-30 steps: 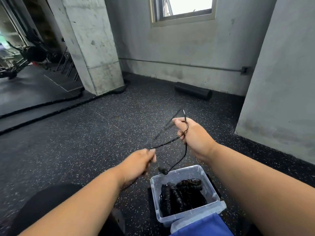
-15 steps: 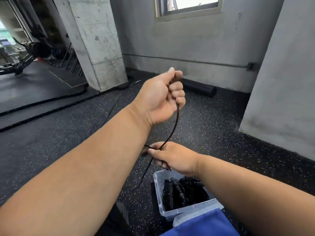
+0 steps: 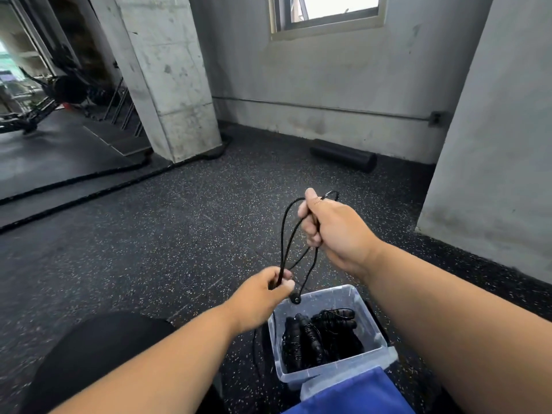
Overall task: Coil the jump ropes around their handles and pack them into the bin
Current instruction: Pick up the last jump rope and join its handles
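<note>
One thin black jump rope (image 3: pixel 288 234) hangs in loops between the two hands, held in the air just above and beyond the bin. The right hand (image 3: pixel 331 225) is clenched around the upper part of the rope, fingers curled over it, with a small loop of cord poking out past the knuckles. The left hand (image 3: pixel 263 294) sits lower and nearer, pinching the bottom of the loops between thumb and curled fingers. A short strand runs down from the right hand and ends in a small dark knob (image 3: pixel 295 300) dangling just beside the left hand, over the far rim of the bin; another length of cord trails down below the left hand toward the floor.

The bin (image 3: pixel 331 376) — a clear plastic tub — stands on the floor under the right forearm. Inside it lie several coiled jump ropes (image 3: pixel 319 336), black, wound tightly around their handles and packed side by side. A blue piece of fabric or plastic (image 3: pixel 358 395) overlaps the bin's near edge; what it is I cannot tell.

Around this, the floor (image 3: pixel 149 240) is dark speckled rubber. A black foam roller (image 3: pixel 343 155) lies against the far grey wall, well apart from the bin, below a window (image 3: pixel 325 13). A concrete pillar (image 3: pixel 167 76) rises to the left, thick black ropes (image 3: pixel 74 186) run along the floor past its base, and gym equipment — blurred — shows behind it. The person's dark-clad knee (image 3: pixel 95 354) fills the lower left.
</note>
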A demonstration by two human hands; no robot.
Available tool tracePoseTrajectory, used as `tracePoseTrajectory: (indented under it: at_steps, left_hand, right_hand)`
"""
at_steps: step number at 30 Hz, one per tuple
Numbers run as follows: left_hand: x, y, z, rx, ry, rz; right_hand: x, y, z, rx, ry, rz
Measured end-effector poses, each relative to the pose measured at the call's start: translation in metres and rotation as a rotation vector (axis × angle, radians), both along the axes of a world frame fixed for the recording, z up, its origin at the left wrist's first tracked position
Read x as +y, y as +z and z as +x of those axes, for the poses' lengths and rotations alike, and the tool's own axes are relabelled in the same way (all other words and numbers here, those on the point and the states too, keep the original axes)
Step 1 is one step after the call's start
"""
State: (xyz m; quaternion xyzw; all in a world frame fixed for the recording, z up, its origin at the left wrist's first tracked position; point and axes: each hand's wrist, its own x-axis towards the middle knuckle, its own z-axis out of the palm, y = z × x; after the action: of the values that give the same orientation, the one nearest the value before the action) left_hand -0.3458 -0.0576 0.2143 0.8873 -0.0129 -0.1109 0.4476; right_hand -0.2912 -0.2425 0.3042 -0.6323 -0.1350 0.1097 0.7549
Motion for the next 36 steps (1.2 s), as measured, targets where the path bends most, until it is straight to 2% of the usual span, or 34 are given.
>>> tracePoseTrajectory:
  at_steps: [3,5,9,11,13,15,18,21,23,25,27,30,32,33,34,36]
  left_hand:
    - [0.006,-0.008,0.011,0.024,0.019,0.013]
    - [0.005,0.004,0.014,0.009,0.070,-0.118]
    - [-0.001,0.067,0.014,-0.100,0.145,-0.300]
    - [-0.006,0.098,0.016,-0.128,0.157,-0.465]
    - [-0.016,0.127,0.018,-0.134,0.157,-0.653]
    - [-0.029,0.150,0.020,-0.112,0.133,-0.761]
    - [-0.044,0.172,0.023,-0.085,0.079,-0.846]
    - [-0.052,0.180,0.030,-0.070,0.044,-0.889]
    - [-0.049,0.179,0.037,-0.101,0.042,-0.866]
    - [-0.036,0.175,0.043,-0.176,0.074,-0.783]
    - [-0.008,0.161,0.053,-0.279,0.164,-0.552]
    - [0.056,0.127,0.065,-0.448,0.365,0.063]
    - [0.099,0.097,0.068,-0.426,0.467,0.512]
    - [0.112,0.085,0.066,-0.388,0.507,0.663]
    - [0.119,0.073,0.064,-0.367,0.529,0.732]
    - [0.113,0.060,0.053,-0.423,0.497,0.669]
  right_hand:
    - [0.001,0.005,-0.003,-0.037,-0.005,0.003]
    - [-0.004,0.005,-0.001,-0.075,-0.004,-0.050]
    - [-0.015,-0.004,0.001,-0.093,0.129,-0.109]
    - [-0.011,-0.011,-0.002,-0.063,0.172,-0.165]
    - [-0.001,-0.021,-0.007,-0.100,0.197,-0.277]
    - [0.010,-0.030,-0.014,-0.139,0.252,-0.346]
    - [0.023,-0.038,-0.023,-0.136,0.313,-0.354]
    - [0.025,-0.036,-0.028,-0.184,0.334,-0.455]
    - [0.025,-0.031,-0.028,-0.208,0.261,-0.525]
    - [0.020,-0.026,-0.025,-0.233,0.120,-0.566]
    - [0.012,-0.017,-0.022,-0.215,0.020,-0.545]
    - [-0.001,-0.004,-0.015,-0.206,-0.026,-0.494]
    - [-0.003,0.002,-0.013,-0.198,-0.018,-0.437]
    - [-0.002,0.003,-0.013,-0.196,-0.007,-0.407]
    - [0.000,0.004,-0.013,-0.197,0.001,-0.387]
    - [0.003,0.007,-0.013,-0.203,0.008,-0.360]
